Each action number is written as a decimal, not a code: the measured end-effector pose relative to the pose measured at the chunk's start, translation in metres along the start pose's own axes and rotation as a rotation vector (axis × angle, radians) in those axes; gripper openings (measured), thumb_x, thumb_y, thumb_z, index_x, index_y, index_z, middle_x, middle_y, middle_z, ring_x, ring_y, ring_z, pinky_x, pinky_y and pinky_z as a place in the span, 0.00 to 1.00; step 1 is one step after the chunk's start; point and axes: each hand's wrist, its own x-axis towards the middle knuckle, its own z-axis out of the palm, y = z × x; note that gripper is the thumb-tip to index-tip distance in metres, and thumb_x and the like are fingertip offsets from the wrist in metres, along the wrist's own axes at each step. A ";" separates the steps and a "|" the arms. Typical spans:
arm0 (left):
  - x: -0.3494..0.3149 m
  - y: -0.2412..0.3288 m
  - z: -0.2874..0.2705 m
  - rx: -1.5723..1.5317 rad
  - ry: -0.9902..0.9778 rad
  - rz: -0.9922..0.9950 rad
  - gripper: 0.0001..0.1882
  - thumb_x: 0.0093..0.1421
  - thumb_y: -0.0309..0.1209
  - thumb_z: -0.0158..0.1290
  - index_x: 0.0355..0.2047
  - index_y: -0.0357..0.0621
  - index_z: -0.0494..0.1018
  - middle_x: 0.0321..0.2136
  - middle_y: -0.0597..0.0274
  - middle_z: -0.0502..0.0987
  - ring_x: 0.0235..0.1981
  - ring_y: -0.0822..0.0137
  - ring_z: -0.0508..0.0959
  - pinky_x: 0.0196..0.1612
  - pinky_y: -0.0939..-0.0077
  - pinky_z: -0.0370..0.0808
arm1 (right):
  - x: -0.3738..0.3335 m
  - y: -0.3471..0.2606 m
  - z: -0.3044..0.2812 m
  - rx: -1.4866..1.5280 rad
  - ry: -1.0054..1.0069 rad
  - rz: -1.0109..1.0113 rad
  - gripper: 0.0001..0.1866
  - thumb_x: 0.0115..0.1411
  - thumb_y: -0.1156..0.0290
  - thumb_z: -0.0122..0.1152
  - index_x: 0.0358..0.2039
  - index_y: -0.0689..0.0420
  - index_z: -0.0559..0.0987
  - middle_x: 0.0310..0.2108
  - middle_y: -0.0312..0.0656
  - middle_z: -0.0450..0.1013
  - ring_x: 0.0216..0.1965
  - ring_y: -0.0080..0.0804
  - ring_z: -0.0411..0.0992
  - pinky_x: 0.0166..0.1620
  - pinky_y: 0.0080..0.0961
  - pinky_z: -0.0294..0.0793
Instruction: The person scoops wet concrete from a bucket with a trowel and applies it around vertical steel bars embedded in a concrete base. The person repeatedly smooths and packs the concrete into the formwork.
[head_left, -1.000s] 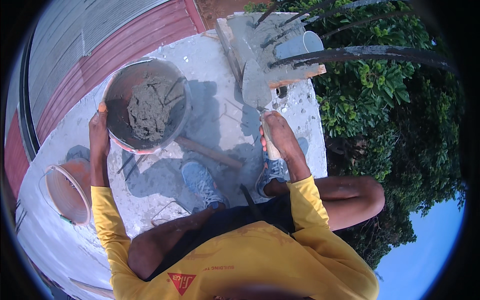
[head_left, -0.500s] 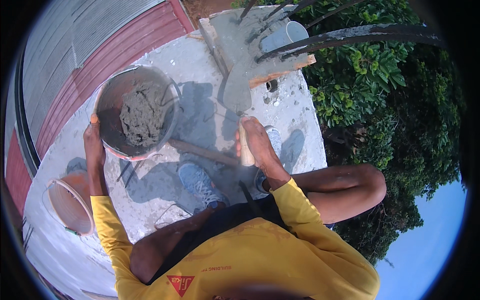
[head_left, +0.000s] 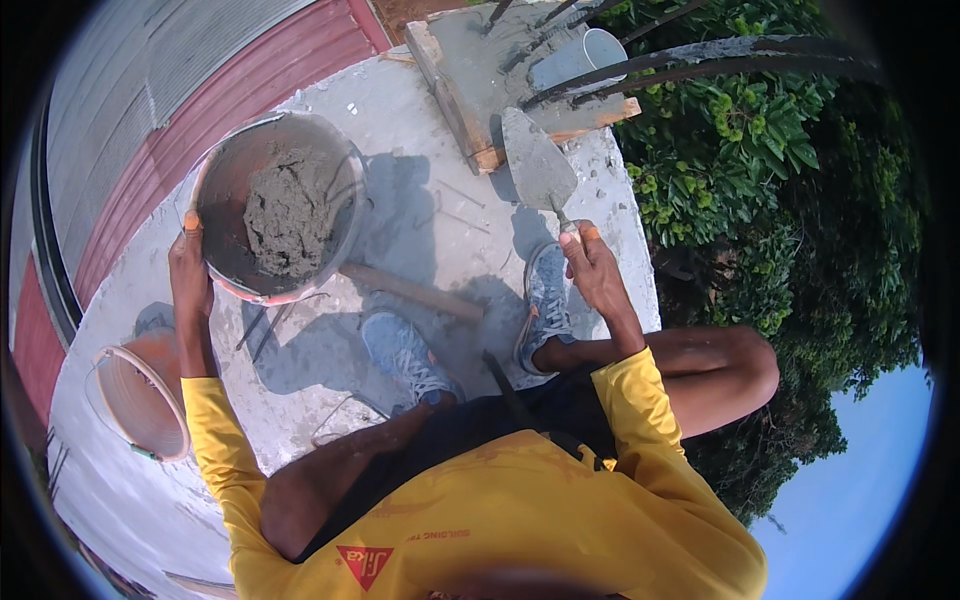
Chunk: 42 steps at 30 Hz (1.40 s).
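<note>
My left hand (head_left: pixel 190 270) grips the left rim of a wide bucket (head_left: pixel 222 185), which is tilted so that its opening faces me. Wet grey mortar (head_left: pixel 290 220) is heaped inside. In my right hand (head_left: pixel 600 272) is a pointing trowel (head_left: pixel 537 160), held by its handle; the blade points away from me and bears a thin grey film. That blade hangs over the slab beside the near corner of a wooden formwork frame (head_left: pixel 450 95) with grey mortar or concrete inside. A pale blue-grey plastic cup (head_left: pixel 575 62) lies on its side within the frame.
Dark rebar (head_left: pixel 720 62) arches from the frame to the right. A second bucket (head_left: pixel 150 400) stands at lower left. A wooden handle (head_left: pixel 415 292) and bent wire pieces lie on the concrete slab (head_left: pixel 390 130) near my shoes. Corrugated roofing borders the left, leafy trees the right.
My right hand with the trowel has moved right, away from the frame's near left corner, and the blade has turned to show its face. My left hand stays on the bucket.
</note>
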 end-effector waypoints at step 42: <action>-0.003 0.015 0.006 -0.341 -0.037 -0.189 0.39 0.75 0.57 0.49 0.63 0.25 0.69 0.57 0.47 0.78 0.53 0.58 0.80 0.60 0.62 0.75 | 0.027 0.089 -0.176 0.527 -0.021 0.146 0.18 0.76 0.53 0.50 0.49 0.56 0.68 0.34 0.35 0.69 0.23 0.22 0.70 0.24 0.24 0.75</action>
